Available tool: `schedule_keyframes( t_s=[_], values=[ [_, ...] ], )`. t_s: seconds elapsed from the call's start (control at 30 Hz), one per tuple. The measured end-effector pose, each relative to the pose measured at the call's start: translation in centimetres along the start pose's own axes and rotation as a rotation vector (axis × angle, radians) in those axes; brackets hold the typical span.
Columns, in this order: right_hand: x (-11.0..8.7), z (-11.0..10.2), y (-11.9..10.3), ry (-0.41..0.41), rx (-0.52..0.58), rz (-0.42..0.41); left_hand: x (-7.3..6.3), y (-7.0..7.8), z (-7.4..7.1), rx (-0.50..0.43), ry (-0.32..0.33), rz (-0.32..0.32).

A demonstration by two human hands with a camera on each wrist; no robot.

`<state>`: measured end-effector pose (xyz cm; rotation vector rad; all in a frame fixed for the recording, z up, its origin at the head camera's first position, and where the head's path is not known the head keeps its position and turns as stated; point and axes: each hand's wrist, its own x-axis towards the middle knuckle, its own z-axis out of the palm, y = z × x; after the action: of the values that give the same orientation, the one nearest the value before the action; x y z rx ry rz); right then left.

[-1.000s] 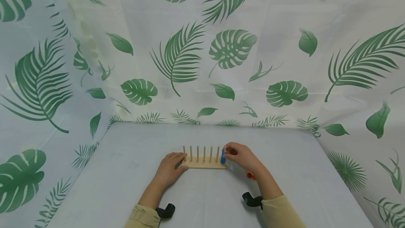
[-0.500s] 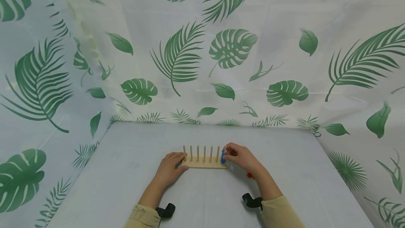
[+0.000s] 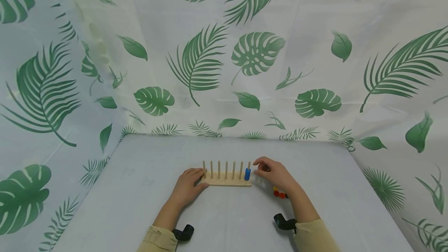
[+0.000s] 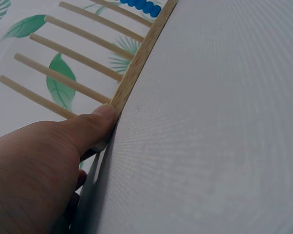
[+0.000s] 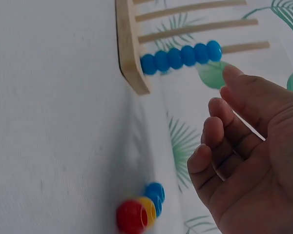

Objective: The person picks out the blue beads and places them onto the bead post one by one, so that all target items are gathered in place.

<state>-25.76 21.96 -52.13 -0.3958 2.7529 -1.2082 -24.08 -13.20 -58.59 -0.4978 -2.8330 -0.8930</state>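
A pale wooden peg board with several upright pegs stands on the table in the head view. My left hand grips its left end, the thumb on the front edge of the base and the other fingers behind. Several blue beads are stacked on the rightmost peg, whose tip sticks out above them. The other pegs are bare. Just right of that stack, my right hand hangs with bent, parted fingers and holds nothing; in the right wrist view, its thumb and fingertips are apart from the beads.
Loose beads lie on the table beneath the right forearm: a red bead, a yellow bead and blue ones in the right wrist view. Black wrist cameras sit at both wrists. A leaf-patterned cloth rises behind the white table.
The right hand has let go at the blue bead stack and moved a little to the right. More of the loose beads shows now. The left hand and the peg board stay put.
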Motion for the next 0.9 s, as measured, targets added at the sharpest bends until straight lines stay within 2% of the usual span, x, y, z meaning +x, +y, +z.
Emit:
schedule_keyframes(
  t_s=[0.3,0.6,0.9],
  values=[
    [-1.0,-2.1,2.4,0.046,-0.035,0.114,0.1,-0.1,0.0,0.008,-0.007,0.009],
    [-2.2,-3.0,4.6,0.025,-0.046,0.239,0.0,0.1,-0.1,-0.007,-0.002,0.011],
    [-2.9,-3.2,5.7,-0.030,-0.020,0.238,0.0,0.1,-0.1,-0.002,-0.003,0.012]
  ],
)
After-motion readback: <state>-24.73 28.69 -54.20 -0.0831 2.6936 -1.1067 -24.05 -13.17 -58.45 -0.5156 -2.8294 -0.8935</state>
